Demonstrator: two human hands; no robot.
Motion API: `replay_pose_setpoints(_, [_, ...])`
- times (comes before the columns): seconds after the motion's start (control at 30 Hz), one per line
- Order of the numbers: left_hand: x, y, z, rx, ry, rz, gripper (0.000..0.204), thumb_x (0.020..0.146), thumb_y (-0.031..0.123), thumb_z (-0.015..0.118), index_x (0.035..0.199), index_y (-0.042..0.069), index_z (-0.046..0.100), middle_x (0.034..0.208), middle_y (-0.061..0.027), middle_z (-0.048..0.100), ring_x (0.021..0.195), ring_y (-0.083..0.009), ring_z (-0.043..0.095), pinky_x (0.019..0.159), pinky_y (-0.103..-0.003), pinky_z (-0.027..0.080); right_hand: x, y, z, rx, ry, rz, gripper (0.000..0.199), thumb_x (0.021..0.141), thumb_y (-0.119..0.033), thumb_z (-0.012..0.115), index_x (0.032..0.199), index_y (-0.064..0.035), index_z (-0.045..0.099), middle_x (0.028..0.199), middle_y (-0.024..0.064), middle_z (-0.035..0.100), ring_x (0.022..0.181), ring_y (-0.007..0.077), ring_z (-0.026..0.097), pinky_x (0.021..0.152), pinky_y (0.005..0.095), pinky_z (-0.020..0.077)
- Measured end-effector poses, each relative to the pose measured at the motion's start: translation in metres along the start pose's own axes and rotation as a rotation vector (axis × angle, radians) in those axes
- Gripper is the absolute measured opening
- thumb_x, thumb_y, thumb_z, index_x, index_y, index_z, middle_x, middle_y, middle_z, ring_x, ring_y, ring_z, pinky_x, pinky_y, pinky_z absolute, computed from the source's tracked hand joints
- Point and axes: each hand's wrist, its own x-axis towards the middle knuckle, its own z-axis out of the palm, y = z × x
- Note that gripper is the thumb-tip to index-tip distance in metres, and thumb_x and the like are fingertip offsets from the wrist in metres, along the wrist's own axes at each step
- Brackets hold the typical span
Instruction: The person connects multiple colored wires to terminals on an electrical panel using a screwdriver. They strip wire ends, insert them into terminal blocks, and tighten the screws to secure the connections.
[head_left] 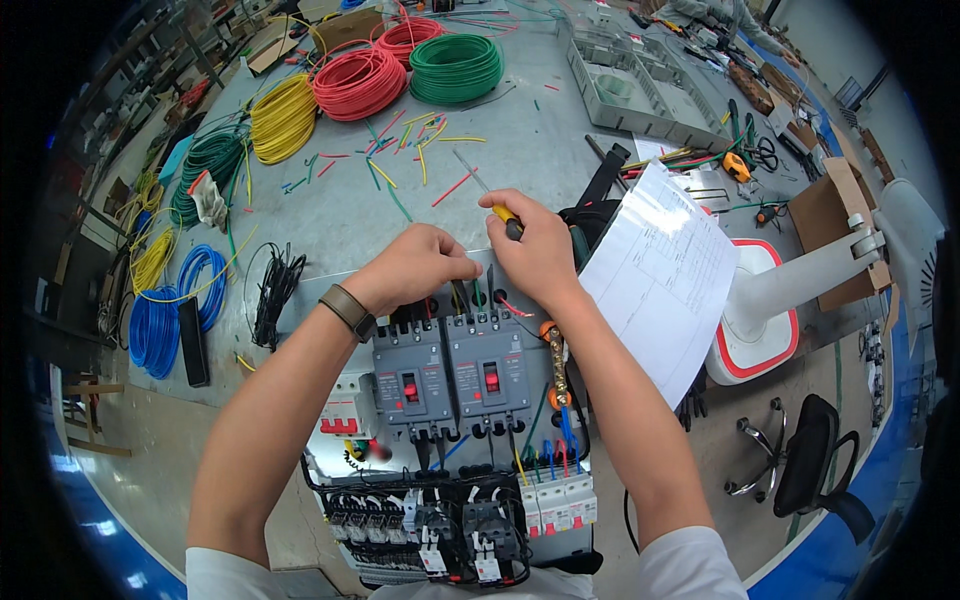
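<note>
Wrapped in my right hand (538,248) is a screwdriver (508,222) with a yellow and black handle, its thin shaft aimed away and to the left. My left hand (425,265) is closed in a pinch above the far end of two grey circuit breakers with red toggles, the left breaker (408,375) and the right breaker (488,365). What its fingertips hold is hidden. Black, green and red wire ends stand at the breakers' far terminals, beside those fingers. Both breakers sit on a mounting panel (470,455) with smaller switches.
Coils of red (358,85), green (456,68), yellow (283,118) and blue wire (155,330) lie left and far on the grey table (540,130). Cut wire bits are scattered between. Printed sheets (655,280) lean right, before a white and red stand (760,310). A grey divided tray (640,85) is beyond.
</note>
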Motion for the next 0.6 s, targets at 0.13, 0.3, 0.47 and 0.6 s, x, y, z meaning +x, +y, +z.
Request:
replay_pose_setpoints(0.13, [-0.001, 0.001, 0.003, -0.044, 0.004, 0.01, 0.035, 0.099, 0.023, 0.082, 0.073, 0.012, 0.062, 0.071, 0.0101, 0.051, 0.066, -0.0038, 0.042, 0.059, -0.029, 0.033, 0.0, -0.001, 0.0, -0.008, 0.004, 0.0, 0.026, 0.097, -0.016, 0.07, 0.122, -0.0121, 0.077, 0.111, 0.0143, 0.08, 0.099, 0.0355, 0.077, 0.088, 0.0432, 0.059])
replay_pose_setpoints(0.3, [0.0, -0.001, 0.003, -0.067, 0.006, 0.012, 0.034, 0.1, 0.023, 0.082, 0.074, 0.012, 0.064, 0.073, 0.0093, 0.055, 0.068, -0.0035, 0.045, 0.062, -0.027, 0.037, 0.0, 0.0, -0.003, 0.005, -0.019, 0.019, 0.028, 0.097, -0.019, 0.071, 0.123, -0.0134, 0.078, 0.107, 0.0147, 0.08, 0.093, 0.0351, 0.076, 0.084, 0.0435, 0.059])
replay_pose_setpoints(0.47, [-0.002, -0.004, 0.004, 0.029, 0.034, 0.059, 0.025, 0.103, 0.024, 0.08, 0.09, 0.003, 0.078, 0.083, 0.003, 0.07, 0.08, -0.0071, 0.06, 0.075, -0.028, 0.05, 0.012, -0.016, -0.031, 0.271, -0.004, 0.175, 0.034, 0.104, -0.026, 0.07, 0.128, -0.0027, 0.076, 0.096, 0.0089, 0.076, 0.083, 0.0189, 0.072, 0.079, 0.034, 0.0573])
replay_pose_setpoints(0.6, [-0.011, -0.008, 0.009, 0.028, 0.214, 0.207, 0.027, 0.104, 0.024, 0.077, 0.105, -0.002, 0.08, 0.102, -0.0033, 0.076, 0.094, -0.0112, 0.066, 0.086, -0.031, 0.054, 0.01, -0.067, -0.071, 0.396, 0.029, 0.224, 0.038, 0.106, -0.021, 0.064, 0.134, 0.0025, 0.073, 0.091, 0.0065, 0.071, 0.077, 0.0121, 0.064, 0.074, 0.03, 0.0523])
